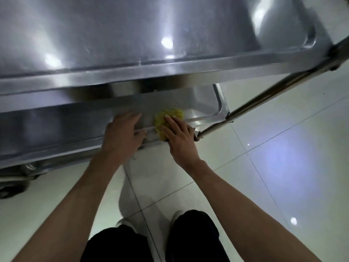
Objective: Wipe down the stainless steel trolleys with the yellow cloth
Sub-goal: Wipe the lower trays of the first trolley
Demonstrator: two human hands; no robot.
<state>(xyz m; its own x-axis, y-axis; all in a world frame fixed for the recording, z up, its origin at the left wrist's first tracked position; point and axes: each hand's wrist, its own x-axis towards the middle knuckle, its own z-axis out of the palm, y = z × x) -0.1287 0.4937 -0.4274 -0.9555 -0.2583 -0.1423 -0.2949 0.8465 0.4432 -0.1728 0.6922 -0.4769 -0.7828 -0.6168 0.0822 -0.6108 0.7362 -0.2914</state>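
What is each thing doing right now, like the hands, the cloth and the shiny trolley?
Yellow cloth: bunched, lying on the lower shelf's front edge.
Right hand: fingers straight, pressing on the cloth.
Left hand: fingers spread, over the lower shelf rim.
Lower shelf: being wiped.
Top shelf: bare and shiny.

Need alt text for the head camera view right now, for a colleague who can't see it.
The right hand presses a yellow cloth flat onto the lower shelf of a stainless steel trolley, near its front right corner. The left hand rests open on the shelf beside it, under the top shelf.
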